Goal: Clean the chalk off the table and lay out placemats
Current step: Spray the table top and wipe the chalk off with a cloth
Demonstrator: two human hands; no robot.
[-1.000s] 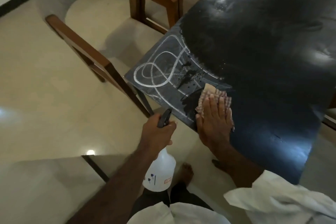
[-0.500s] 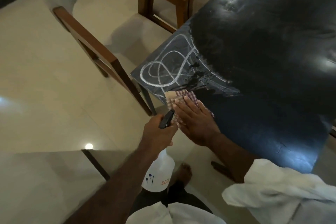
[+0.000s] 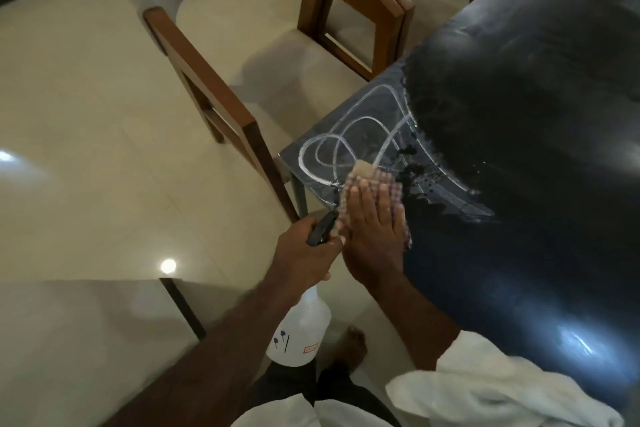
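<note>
- The checked cloth [image 3: 393, 186] is pressed flat under the straight-fingered right hand [image 3: 375, 229] at the near-left corner of the table [image 3: 519, 253], touching the chalk loops [image 3: 323, 149].
- The spray bottle [image 3: 299, 333] is gripped by the left hand [image 3: 304, 253], off the table.
- Wet chalk may be smeared, or the cloth pushed over the edge.

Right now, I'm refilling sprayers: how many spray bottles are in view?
1: the spray bottle is held in the left hand, beside the table corner. Others may be out of view.

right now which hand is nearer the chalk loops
Right. The right hand presses the cloth at the near edge of the chalk loops; the left hand grips the spray bottle off the table.
</note>
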